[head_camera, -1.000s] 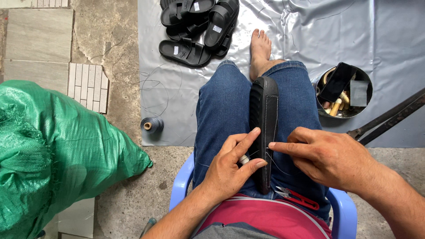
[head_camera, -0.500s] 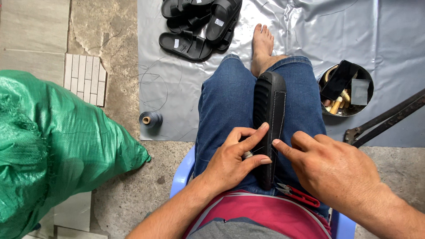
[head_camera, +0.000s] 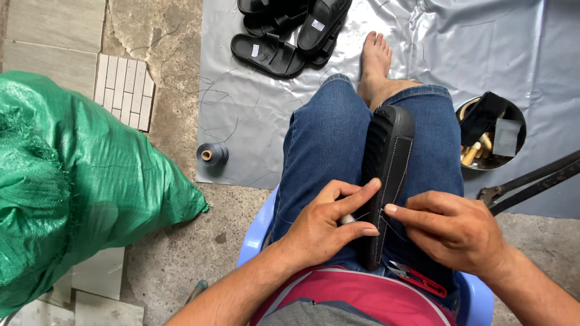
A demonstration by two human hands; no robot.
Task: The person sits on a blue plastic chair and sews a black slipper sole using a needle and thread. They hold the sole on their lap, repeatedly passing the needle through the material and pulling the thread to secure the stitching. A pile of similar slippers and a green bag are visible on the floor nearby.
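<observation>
A black sandal sole (head_camera: 389, 163) with a line of pale stitching stands on edge between my knees in blue jeans. My left hand (head_camera: 329, 223) presses against its left side, index finger and thumb on the sole, with a small pale tool handle under the fingers. My right hand (head_camera: 450, 226) rests on the right side, its index finger touching the stitched face. Thin thread runs between the two hands. I sit on a blue plastic chair (head_camera: 257, 232).
A large green woven sack (head_camera: 78, 187) fills the left. A dark thread spool (head_camera: 212, 154) stands on the grey sheet's (head_camera: 483, 48) edge. Black sandals (head_camera: 290, 30) lie ahead. A metal bowl (head_camera: 490, 133) of spools sits at right. Red snips (head_camera: 420, 279) lie on my lap.
Both hands have shifted slightly on the sole; my left index finger now lies stretched across its edge and my right fingertip has closed in on the stitching.
</observation>
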